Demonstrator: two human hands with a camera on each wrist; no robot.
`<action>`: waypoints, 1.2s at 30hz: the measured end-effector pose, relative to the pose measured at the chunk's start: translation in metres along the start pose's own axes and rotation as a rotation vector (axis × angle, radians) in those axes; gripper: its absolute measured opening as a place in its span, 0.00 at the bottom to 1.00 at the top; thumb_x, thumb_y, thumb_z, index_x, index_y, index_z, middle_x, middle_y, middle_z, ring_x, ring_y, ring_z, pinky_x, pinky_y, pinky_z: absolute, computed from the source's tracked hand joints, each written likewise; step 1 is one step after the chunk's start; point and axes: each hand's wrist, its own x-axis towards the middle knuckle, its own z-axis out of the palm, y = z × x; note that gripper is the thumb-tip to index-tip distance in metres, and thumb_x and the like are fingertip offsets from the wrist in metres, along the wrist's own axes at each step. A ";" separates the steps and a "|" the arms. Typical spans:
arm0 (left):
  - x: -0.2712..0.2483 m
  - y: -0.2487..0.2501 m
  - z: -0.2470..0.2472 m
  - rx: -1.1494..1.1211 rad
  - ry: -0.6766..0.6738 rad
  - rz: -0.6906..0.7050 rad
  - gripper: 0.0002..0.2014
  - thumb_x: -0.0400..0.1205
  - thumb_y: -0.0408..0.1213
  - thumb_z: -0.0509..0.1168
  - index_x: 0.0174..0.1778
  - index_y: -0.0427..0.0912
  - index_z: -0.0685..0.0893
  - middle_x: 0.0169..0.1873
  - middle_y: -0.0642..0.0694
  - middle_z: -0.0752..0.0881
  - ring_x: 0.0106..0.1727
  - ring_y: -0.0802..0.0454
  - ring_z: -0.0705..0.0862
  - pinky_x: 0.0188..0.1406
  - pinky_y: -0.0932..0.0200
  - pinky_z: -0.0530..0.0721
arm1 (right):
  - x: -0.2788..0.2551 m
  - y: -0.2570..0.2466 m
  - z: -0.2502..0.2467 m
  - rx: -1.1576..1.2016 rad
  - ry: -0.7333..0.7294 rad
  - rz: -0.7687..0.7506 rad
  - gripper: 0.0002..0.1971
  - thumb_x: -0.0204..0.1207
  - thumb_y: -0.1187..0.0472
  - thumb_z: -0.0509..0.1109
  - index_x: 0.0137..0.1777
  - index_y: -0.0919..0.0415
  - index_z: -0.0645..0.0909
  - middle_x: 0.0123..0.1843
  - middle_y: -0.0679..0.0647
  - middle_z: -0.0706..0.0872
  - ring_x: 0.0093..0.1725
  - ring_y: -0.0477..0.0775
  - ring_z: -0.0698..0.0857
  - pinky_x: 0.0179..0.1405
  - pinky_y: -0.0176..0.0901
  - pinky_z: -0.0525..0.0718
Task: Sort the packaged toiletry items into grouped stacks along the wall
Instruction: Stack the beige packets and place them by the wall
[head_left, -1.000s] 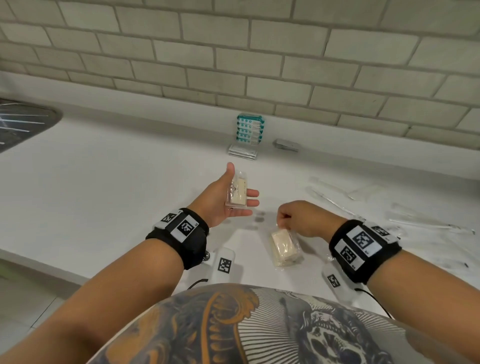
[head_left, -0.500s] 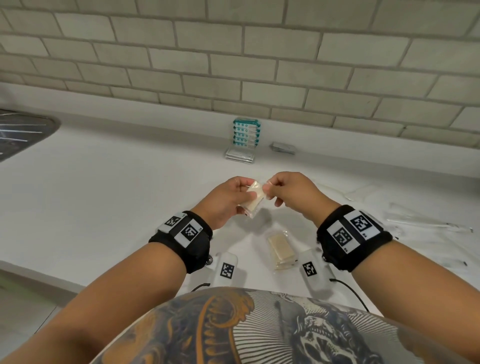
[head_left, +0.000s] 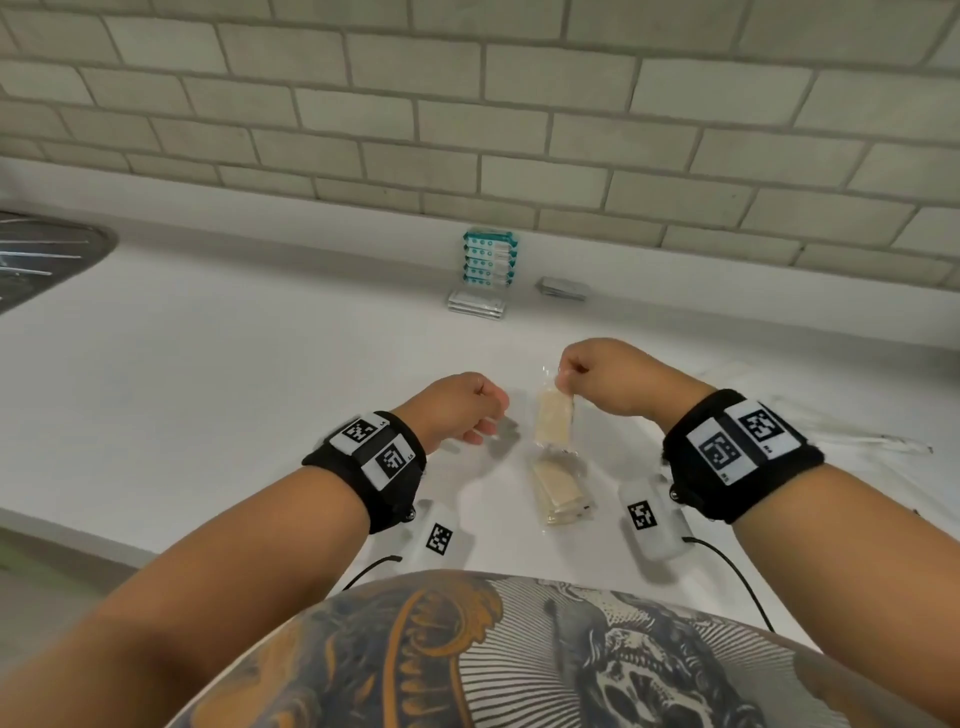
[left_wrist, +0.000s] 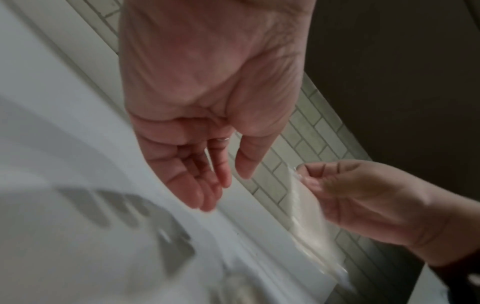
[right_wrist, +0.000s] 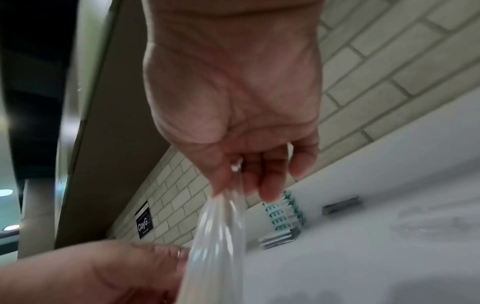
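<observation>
My right hand (head_left: 569, 371) pinches the top edge of a clear-wrapped cream soap bar (head_left: 555, 418), which hangs above the white counter (head_left: 208, 389); the wrapper (right_wrist: 218, 232) trails down from the fingertips in the right wrist view. A second wrapped soap bar (head_left: 558, 493) lies flat on the counter just below it. My left hand (head_left: 480, 421) hovers empty to the left of the hanging bar, its fingers (left_wrist: 207, 191) loosely curled. By the wall stands a teal-and-white stack of packets (head_left: 489, 258) on flat silvery packets (head_left: 477, 304), with a small grey packet pile (head_left: 562, 288) to its right.
Clear-wrapped thin items (head_left: 857, 441) are scattered on the counter at the right. A dark sink drainer (head_left: 41, 254) sits at far left. The counter's front edge (head_left: 78, 535) runs along the lower left. A tiled wall (head_left: 467, 130) backs the counter.
The soap bar passed from my left hand to my right, which now dangles it by the wrapper edge. My left hand let go and drew back to the left.
</observation>
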 end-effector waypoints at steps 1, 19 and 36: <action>0.000 -0.003 0.002 0.008 -0.035 -0.054 0.04 0.84 0.34 0.62 0.51 0.40 0.81 0.45 0.44 0.86 0.39 0.52 0.85 0.42 0.58 0.86 | -0.002 0.002 0.002 -0.073 -0.099 0.002 0.09 0.81 0.59 0.65 0.38 0.54 0.77 0.38 0.45 0.78 0.38 0.48 0.76 0.34 0.39 0.71; -0.002 -0.020 0.057 -0.199 -0.204 -0.349 0.08 0.80 0.34 0.70 0.48 0.33 0.81 0.33 0.41 0.82 0.35 0.47 0.89 0.34 0.60 0.90 | -0.030 0.027 0.075 0.658 -0.229 0.638 0.05 0.75 0.61 0.73 0.41 0.60 0.81 0.32 0.53 0.81 0.29 0.51 0.79 0.30 0.42 0.78; 0.007 -0.026 0.063 0.064 -0.073 0.113 0.44 0.73 0.31 0.76 0.81 0.47 0.57 0.72 0.43 0.70 0.71 0.49 0.75 0.65 0.62 0.73 | -0.018 0.027 0.086 -0.229 -0.007 0.139 0.20 0.77 0.50 0.64 0.68 0.52 0.73 0.60 0.57 0.74 0.63 0.62 0.74 0.56 0.52 0.75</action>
